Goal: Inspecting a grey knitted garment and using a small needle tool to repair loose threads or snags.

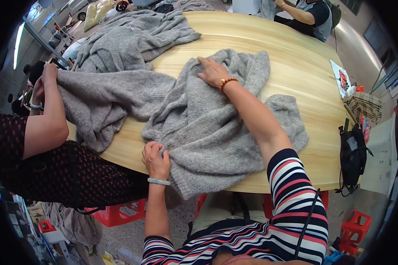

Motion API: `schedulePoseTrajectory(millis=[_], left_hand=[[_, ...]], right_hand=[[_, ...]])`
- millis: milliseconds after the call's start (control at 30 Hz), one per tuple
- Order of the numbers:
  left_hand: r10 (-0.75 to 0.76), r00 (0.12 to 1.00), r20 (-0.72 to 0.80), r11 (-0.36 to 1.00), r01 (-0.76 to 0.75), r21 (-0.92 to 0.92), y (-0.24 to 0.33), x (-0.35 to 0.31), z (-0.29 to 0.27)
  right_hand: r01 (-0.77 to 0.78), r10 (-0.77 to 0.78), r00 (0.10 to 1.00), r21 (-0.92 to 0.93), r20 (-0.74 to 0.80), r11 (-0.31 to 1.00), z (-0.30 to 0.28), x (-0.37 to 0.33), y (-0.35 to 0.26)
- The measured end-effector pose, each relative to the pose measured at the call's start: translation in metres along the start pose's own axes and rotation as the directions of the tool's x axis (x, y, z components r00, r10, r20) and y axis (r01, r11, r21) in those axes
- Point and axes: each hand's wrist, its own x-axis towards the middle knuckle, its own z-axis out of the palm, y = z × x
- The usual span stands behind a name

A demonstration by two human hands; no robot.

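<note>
— Where is the grey knit garment [203,128]?
— Rumpled on a pale wooden table [305,62], under the fingers of the right hand [214,73] and at the fingertips of the left hand [156,161]. Most of the cloth lies to the right of the left fingers and on the wearer's side of the right ones.

— Which hand is nearer the edge?
— The left, at the near-left edge, fingers curled and thumb close by; whether cloth is pinched between them cannot be told. The right rests palm down at the far-left part, fingers spread, nothing gripped.

— And its long axis?
— Too bunched to name. One flap [289,117] reaches right, beyond the right forearm. Left of both hands' fingers, a co-worker's hands [48,75] hold up more grey knit cloth [115,90]; whether the two join is unclear.
</note>
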Motion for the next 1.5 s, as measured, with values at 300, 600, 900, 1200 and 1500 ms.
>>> schedulePoseTrajectory(millis=[300,600,900,1200,1500], left_hand=[[0.241,0.970,-0.045,0.967,-0.244,-0.073,0.003,0.008,-0.004],[0.395,0.918,-0.033,0.907,-0.395,-0.142,0.053,0.009,0.014],[0.351,0.928,-0.129,0.905,-0.371,-0.206,0.045,0.029,0.025],[0.358,0.921,-0.153,0.854,-0.389,-0.345,0.029,0.009,0.002],[0.443,0.890,-0.106,0.864,-0.456,-0.213,0.025,0.008,0.015]], right_hand=[[-0.230,0.282,0.954,-0.352,0.104,0.907,-0.103,-0.081,0.095],[-0.227,0.382,0.901,-0.524,0.208,0.821,-0.166,-0.140,0.129],[-0.480,0.440,0.867,-0.156,-0.235,0.863,-0.238,-0.156,0.133],[-0.419,0.366,0.907,-0.351,-0.208,0.837,-0.363,-0.258,0.166],[-0.392,0.355,0.920,-0.413,-0.167,0.822,-0.303,-0.267,0.113]])
